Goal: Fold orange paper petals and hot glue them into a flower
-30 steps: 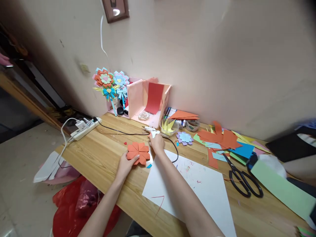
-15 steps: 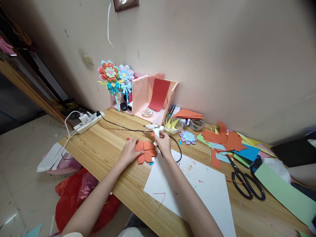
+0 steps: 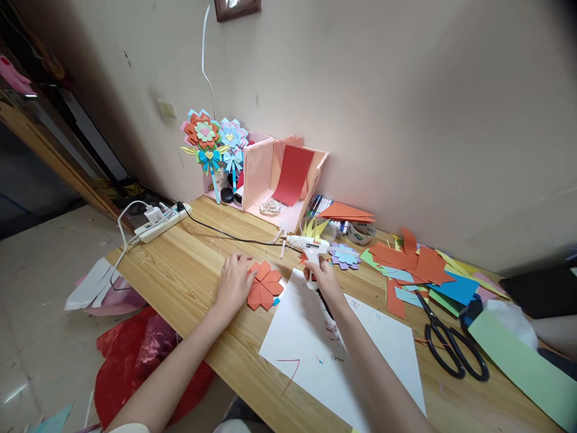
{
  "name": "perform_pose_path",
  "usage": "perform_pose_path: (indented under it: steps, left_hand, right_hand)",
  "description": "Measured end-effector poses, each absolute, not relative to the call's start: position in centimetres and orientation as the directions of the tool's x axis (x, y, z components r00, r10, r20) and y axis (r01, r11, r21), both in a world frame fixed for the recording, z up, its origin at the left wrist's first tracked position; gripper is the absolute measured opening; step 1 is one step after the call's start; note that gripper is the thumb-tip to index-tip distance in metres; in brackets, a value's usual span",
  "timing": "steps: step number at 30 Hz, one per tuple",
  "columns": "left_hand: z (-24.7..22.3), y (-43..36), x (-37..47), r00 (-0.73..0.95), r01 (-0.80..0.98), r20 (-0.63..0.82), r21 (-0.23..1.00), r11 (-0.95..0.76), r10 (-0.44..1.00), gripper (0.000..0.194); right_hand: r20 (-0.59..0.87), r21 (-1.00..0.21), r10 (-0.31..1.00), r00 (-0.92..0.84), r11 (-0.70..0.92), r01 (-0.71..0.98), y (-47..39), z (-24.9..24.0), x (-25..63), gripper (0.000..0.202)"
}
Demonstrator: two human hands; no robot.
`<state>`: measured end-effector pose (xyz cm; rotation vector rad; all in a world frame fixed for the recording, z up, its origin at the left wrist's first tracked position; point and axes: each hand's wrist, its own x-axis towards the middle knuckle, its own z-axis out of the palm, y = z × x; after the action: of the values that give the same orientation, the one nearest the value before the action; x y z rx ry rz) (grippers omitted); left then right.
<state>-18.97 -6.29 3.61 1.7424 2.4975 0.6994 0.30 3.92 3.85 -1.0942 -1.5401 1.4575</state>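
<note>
My right hand (image 3: 325,281) is wrapped round the handle of a white hot glue gun (image 3: 311,246), held above the white sheet of paper (image 3: 311,355) with its nozzle pointing left. My left hand (image 3: 233,284) rests on the table, fingers apart, its thumb at the left edge of an orange paper flower (image 3: 265,286). Small blue scraps (image 3: 276,301) lie by the flower's right side. Behind the glue gun is a purple and light blue paper flower (image 3: 345,256).
Black scissors (image 3: 451,343) and a heap of coloured paper (image 3: 417,264) lie to the right. At the back stand a pink box (image 3: 259,174) and finished paper flowers (image 3: 202,132). A black cord (image 3: 225,233) runs from the power strip (image 3: 164,224).
The glue gun has moved right, away from the orange flower, in my right hand. My left hand has drawn back towards the flower's left edge, leaving more of it showing.
</note>
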Motion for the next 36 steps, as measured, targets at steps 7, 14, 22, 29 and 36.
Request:
perform_pose_path:
  steps: [7, 14, 22, 29, 36]
  left_hand:
    - [3.7, -1.7, -19.9, -0.293, 0.804, 0.142, 0.572, 0.164, 0.945, 0.021]
    - [2.0, 4.9, -16.4, -0.314, 0.861, 0.046, 0.435, 0.264, 0.948, 0.023]
    - [2.9, 7.3, -17.8, -0.362, 0.839, 0.022, 0.444, 0.316, 0.932, 0.017]
    - [4.7, 12.2, -19.0, -0.361, 0.841, 0.085, 0.462, 0.284, 0.929, 0.025]
    - [4.6, 13.2, -20.4, -0.335, 0.846, 0.079, 0.464, 0.263, 0.939, 0.023]
  right_hand:
    - [-0.023, -1.0, 0.981, -0.194, -0.024, 0.0, 3.4, 2.0, 1.5, 0.027]
    - [0.012, -0.998, 0.998, -0.069, 0.008, -0.067, 2.6, 0.3, 2.0, 0.021]
    - [0.023, -1.0, 0.999, -0.025, 0.022, -0.013, 2.2, -0.4, 1.8, 0.026]
    - [0.029, -0.997, 0.999, -0.04, 0.026, -0.068, 2.4, -1.5, 1.8, 0.028]
    - [0.033, -0.994, 0.999, -0.033, 0.029, -0.104, 2.5, -1.8, 1.8, 0.029]
